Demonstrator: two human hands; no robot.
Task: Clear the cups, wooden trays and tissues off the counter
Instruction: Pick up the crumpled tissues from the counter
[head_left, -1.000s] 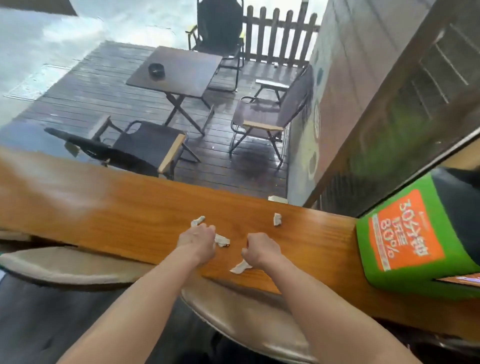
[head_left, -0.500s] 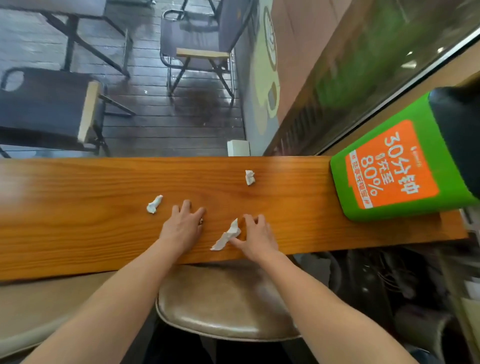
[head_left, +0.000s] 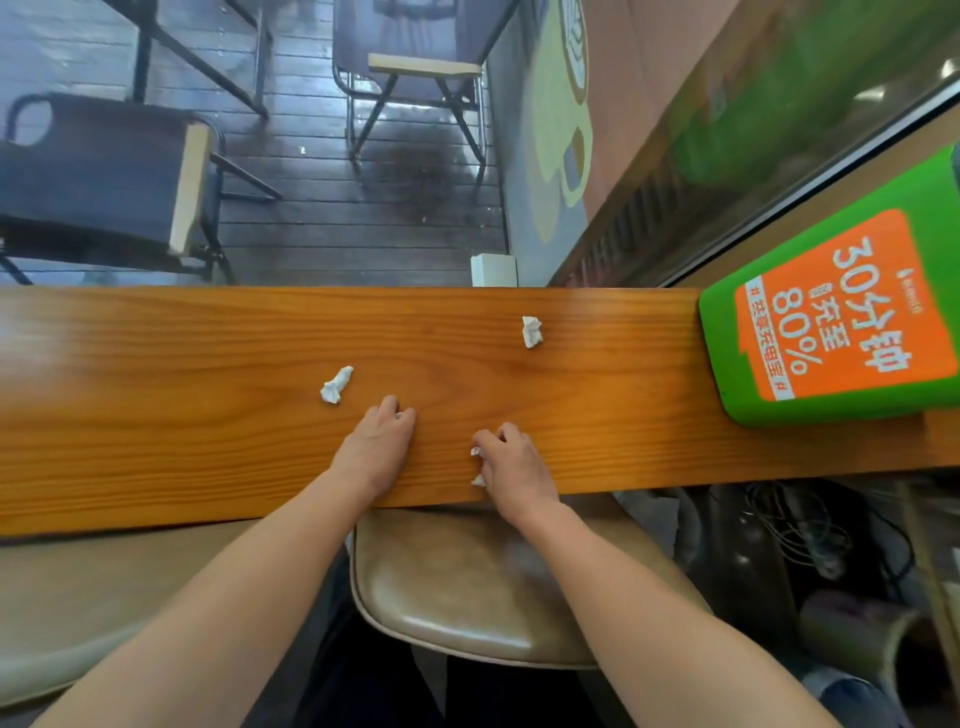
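Observation:
Two crumpled white tissues lie loose on the wooden counter (head_left: 156, 395): one tissue (head_left: 336, 384) just left of my hands, another tissue (head_left: 531, 331) further back and to the right. My left hand (head_left: 382, 449) rests knuckles-up on the counter with its fingers curled; a sliver of white tissue shows under its fingertips. My right hand (head_left: 511, 462) is closed around a crumpled tissue (head_left: 477, 480) near the counter's front edge, with white bits sticking out on its left side. No cups or wooden trays are in view.
A green box with an orange label (head_left: 831, 322) stands on the counter's right end. A brown padded stool (head_left: 467, 587) sits below the front edge. Beyond the counter are dark decking and folding chairs (head_left: 104, 176). Cables and clutter lie at the lower right.
My right hand has bunched up the flat tissue it was touching and closed on it. My left hand's fingers have curled in. The view has tilted further down.

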